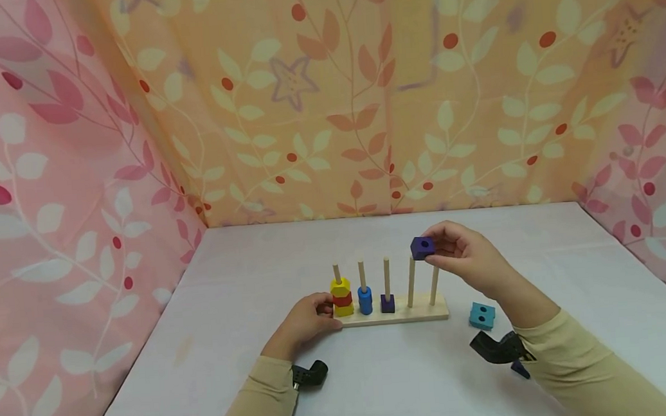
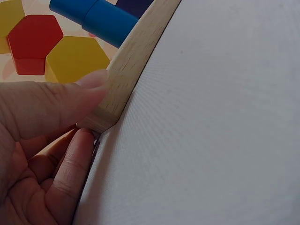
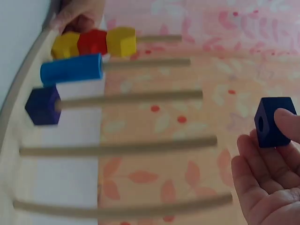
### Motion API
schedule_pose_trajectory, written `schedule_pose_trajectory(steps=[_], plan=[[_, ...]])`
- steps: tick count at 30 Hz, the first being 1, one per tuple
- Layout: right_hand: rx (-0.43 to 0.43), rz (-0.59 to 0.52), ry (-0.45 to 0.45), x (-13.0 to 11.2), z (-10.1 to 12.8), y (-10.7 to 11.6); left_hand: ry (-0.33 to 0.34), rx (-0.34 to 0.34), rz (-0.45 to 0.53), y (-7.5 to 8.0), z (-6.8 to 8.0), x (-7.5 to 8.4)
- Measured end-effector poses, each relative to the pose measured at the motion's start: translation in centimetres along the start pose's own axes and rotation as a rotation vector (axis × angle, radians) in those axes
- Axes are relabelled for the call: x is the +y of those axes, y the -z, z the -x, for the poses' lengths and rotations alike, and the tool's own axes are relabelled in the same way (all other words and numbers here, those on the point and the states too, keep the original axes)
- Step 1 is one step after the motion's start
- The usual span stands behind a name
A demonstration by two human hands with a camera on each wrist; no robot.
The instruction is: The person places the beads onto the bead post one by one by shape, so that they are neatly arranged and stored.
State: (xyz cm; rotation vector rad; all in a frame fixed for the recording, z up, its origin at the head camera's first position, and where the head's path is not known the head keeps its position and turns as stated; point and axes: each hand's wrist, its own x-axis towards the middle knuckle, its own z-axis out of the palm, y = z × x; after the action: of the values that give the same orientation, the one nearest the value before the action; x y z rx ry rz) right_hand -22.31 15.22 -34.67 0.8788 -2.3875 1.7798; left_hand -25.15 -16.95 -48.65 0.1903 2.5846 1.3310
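Above the pegged base (image 1: 399, 320), we note the purple block (image 1: 419, 252) pinched in the right grip (image 1: 465, 255) while the left grip (image 1: 305, 323) pinches the base's end; we judge the block light, stiff, slightly slick, best held by opposite sides, clear of its hole (image 3: 261, 123).

Peg rack (image 1: 395, 319): pale wood, visible grain. Hexagonal stack (image 1: 342, 299): yellow, red, yellow. Cylindrical blocks (image 1: 365, 303): blue. Pegged cube (image 1: 387, 305) and held block (image 1: 420, 251): dark purple. Loose block (or pair) (image 1: 482, 313): teal. Tabletop (image 1: 385, 378): white. Rear fabric (image 1: 372, 102): orange-yellow, cream and coral leaf print. Left fabric (image 1: 66, 207): pink, white and rose leaf print.
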Motion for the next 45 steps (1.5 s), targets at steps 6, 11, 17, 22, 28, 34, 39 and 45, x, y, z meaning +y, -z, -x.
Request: schedule_pose_trajectory(steps=[6,11,17,22,28,34,39,45], plan=[[0.013,0.008,-0.037,-0.2,-1.3,-2.7,-0.023,-0.005,-0.008,0.0,0.0,0.0],[0.037,0.021,-0.063,0.2,-2.3,-4.0,-0.029,-0.007,-0.019,0.1,0.1,0.0],[0.055,-0.014,-0.116,1.2,-3.0,-4.9,-0.024,-0.015,-0.001,0.2,0.1,0.0],[0.073,-0.030,-0.153,1.8,-3.2,-5.4,-0.020,-0.019,0.012,0.2,0.1,-0.1],[0.109,-0.035,-0.170,2.0,-3.0,-5.7,-0.032,-0.015,0.014,0.1,0.0,-0.3],[0.112,0.005,-0.182,2.7,-2.4,-6.1,-0.009,-0.013,0.024,0.0,0.1,-0.4],[0.133,0.016,-0.198,3.1,-2.2,-6.4,-0.007,-0.010,0.023,0.0,0.1,-0.5],[0.151,-0.010,-0.241,3.5,-1.9,-6.7,-0.015,-0.011,0.029,0.0,0.0,-0.4]])
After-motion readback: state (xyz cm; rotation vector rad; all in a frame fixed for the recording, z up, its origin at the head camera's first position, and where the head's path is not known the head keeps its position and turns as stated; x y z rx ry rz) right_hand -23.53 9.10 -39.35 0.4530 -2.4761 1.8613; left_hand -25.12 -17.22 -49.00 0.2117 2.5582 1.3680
